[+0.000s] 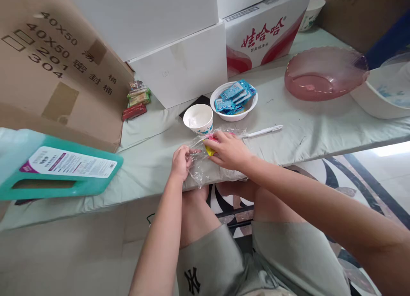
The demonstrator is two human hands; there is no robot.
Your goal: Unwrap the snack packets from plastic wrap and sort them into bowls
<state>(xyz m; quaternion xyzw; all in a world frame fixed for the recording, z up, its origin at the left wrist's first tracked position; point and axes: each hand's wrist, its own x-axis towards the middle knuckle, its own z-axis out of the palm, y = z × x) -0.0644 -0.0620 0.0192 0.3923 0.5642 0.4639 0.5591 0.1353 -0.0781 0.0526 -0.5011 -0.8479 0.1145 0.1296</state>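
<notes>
My left hand (pixel 181 162) is closed, with its fingers pinching the near left edge of a crinkled clear plastic bag (pixel 197 170). My right hand (pixel 229 150) curls over a small pink-and-yellow packet (pixel 210 150) at the bag; most of the packet is hidden under the fingers, and I cannot tell whether it lies inside the plastic. Just behind the hands stands a white paper bowl (pixel 198 116) with a blue print. To its right, a white bowl (pixel 215 106) holds several blue sachets (pixel 235 95). A white pen (pixel 264 130) lies right of the bag.
At the left lies a green jug (pixel 110 165), near a large cardboard box (pixel 60 104). Small snack packets (pixel 137 100) lie beside that box. White cartons (pixel 188 61) line the back. A pink translucent basin (pixel 320 82) and a white tub (pixel 378 99) stand at the right.
</notes>
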